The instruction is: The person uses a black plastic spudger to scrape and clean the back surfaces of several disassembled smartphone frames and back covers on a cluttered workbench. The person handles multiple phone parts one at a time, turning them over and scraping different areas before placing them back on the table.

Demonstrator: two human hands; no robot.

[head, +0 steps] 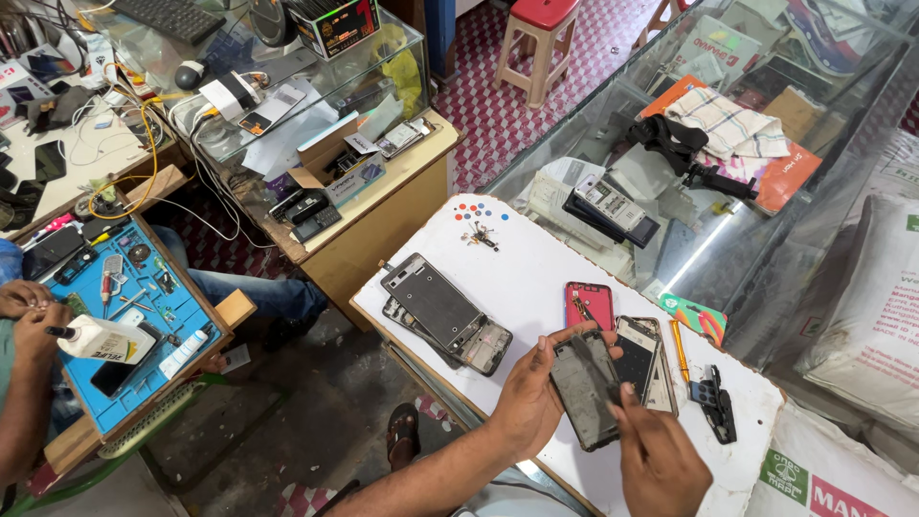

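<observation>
My left hand (pixel 525 397) grips a dark grey phone frame (pixel 584 388) by its left edge, holding it just above the white worktable (pixel 536 268). My right hand (pixel 659 460) rests its fingertips on the frame's lower right corner. Beside the frame lie an opened phone body (pixel 643 356) and a red phone back cover (pixel 589 303). Two stacked grey phone frames (pixel 442 312) lie to the left. Right of the opened phone lie an orange-handled tool (pixel 679 349) and a small black part (pixel 718 402).
A glass display counter (pixel 708 230) holding phones and cloths runs along the right. A co-worker's hands (pixel 24 311) at far left hold a white bottle (pixel 105 338) over a blue repair mat (pixel 163 316). Tiny screws and parts (pixel 481 236) sit at the table's far end. White sacks (pixel 862 306) stand right.
</observation>
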